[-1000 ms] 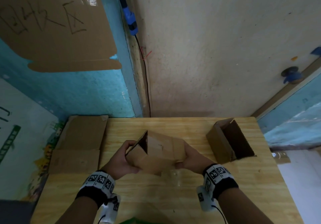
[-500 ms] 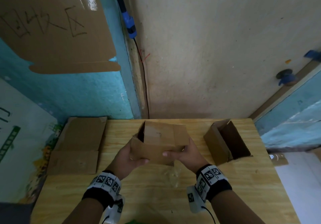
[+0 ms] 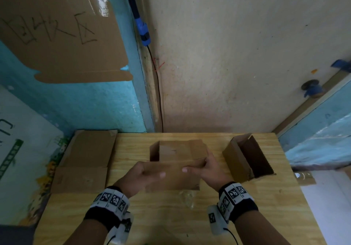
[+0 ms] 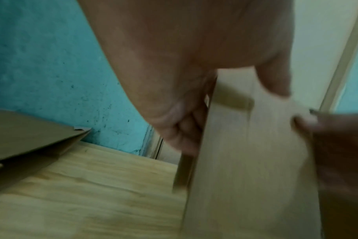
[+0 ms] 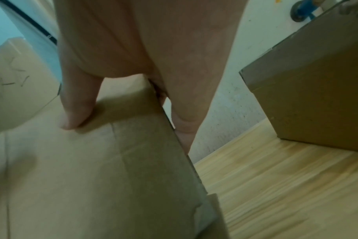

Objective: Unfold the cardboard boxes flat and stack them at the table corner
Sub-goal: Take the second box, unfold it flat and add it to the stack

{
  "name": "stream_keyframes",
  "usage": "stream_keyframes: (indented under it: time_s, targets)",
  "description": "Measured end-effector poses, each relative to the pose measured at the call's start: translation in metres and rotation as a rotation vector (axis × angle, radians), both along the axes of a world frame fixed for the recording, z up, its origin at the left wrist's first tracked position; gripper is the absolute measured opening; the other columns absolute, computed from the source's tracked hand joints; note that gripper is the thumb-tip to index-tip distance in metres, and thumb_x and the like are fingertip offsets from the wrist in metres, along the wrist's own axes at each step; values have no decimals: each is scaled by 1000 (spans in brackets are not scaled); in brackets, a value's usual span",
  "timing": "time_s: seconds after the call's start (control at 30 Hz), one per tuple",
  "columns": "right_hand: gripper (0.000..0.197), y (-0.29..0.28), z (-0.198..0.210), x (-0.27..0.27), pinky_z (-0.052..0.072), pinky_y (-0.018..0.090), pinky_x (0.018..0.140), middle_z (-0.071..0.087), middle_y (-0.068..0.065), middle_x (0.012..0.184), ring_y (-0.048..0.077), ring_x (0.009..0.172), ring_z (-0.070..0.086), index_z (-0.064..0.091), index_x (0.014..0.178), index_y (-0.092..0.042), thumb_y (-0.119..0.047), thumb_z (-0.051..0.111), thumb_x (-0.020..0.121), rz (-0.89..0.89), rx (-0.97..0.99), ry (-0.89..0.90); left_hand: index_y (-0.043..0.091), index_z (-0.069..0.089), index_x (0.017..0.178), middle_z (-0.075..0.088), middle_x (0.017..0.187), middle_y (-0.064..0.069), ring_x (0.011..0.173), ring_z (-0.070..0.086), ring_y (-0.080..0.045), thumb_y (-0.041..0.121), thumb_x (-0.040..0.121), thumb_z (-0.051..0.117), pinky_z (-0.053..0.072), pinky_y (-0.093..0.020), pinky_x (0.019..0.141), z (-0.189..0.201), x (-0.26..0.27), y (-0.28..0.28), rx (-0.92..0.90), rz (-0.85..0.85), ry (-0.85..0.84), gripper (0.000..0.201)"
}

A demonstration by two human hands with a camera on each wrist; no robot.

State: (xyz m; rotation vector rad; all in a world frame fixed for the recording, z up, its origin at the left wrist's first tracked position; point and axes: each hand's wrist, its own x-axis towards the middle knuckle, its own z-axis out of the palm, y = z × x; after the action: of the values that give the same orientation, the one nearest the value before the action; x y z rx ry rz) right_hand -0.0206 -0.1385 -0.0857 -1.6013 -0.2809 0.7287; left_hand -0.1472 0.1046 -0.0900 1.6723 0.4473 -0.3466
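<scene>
A small brown cardboard box is held above the middle of the wooden table, its open end at the far left. My left hand grips its near left side, thumb on the front panel, fingers behind. My right hand grips the right side, thumb on the front panel, fingers round the edge. A second box stands open on the table at the right. Flattened boxes lie at the far left corner.
A blue wall with a cardboard sign rises at the left; a beige wall backs the table. A crumpled piece of clear tape lies on the table below the held box.
The held box has turned from a tilted, diamond-like pose to level and square, and its front panel has swung down toward me. Both hands shifted onto that front panel.
</scene>
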Motion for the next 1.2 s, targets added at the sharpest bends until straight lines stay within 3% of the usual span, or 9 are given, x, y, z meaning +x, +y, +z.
stream_keyframes:
  time_s: [0.07,0.13,0.27,0.4,0.57,0.67,0.77,0.93,1.2]
  targets:
    - [83,-1,-1,0,57,14,75,67,-1,122,-3,105,68,48,137,-19,5,89,69,26,-6,-1,14,76,110,76,110,-4,107,70,-19,74,69,69,49,-42,99,11,6,-1,-61,54,16,73]
    - [92,0,-6,0,58,17,79,62,1,131,7,116,64,46,143,-22,-9,95,66,14,-33,-10,11,79,103,77,106,-10,104,71,-24,72,73,66,49,-39,95,26,13,-6,-168,145,-15,70]
    - [122,3,-5,3,56,46,102,46,-1,149,19,134,50,30,151,-43,-46,100,51,11,-120,-113,13,81,96,77,103,-11,98,74,-23,76,50,78,54,-31,84,41,18,-12,-211,157,-56,79]
    - [145,5,1,7,45,36,110,25,-12,152,14,135,39,12,159,-30,-69,91,43,-71,-202,-140,18,79,104,77,108,-4,101,72,-17,79,43,80,51,-35,92,40,18,-13,-242,154,-42,86]
    - [70,5,6,6,59,24,81,70,-3,126,14,114,68,53,136,-22,-35,87,76,-31,-63,49,15,76,101,78,101,-2,95,73,-12,73,51,79,53,-29,86,39,19,-16,-182,164,-73,76]
    - [74,4,7,8,58,26,81,68,-2,127,17,115,67,51,137,-22,-35,89,75,-105,-60,81,10,68,110,76,107,-6,102,70,-17,55,64,83,52,-27,86,29,19,-14,-160,257,-95,65]
    - [75,3,7,9,55,24,78,58,-1,129,13,111,62,41,140,-26,-28,86,79,-124,-99,83,17,59,118,72,114,-7,109,67,-24,7,82,77,56,-36,89,18,19,-9,-119,354,-128,42]
    - [45,5,6,8,55,17,66,60,8,126,12,99,63,49,127,-9,-12,74,90,-208,-118,96,19,62,119,74,111,-6,105,70,-20,-10,79,74,59,-29,79,14,19,-11,-97,308,-180,51]
    - [68,3,4,15,52,51,105,64,2,119,25,110,67,51,136,-20,-48,81,81,-315,-33,254,22,76,100,78,101,0,98,73,-17,-17,76,74,59,-26,82,17,13,-16,-32,202,-213,46]
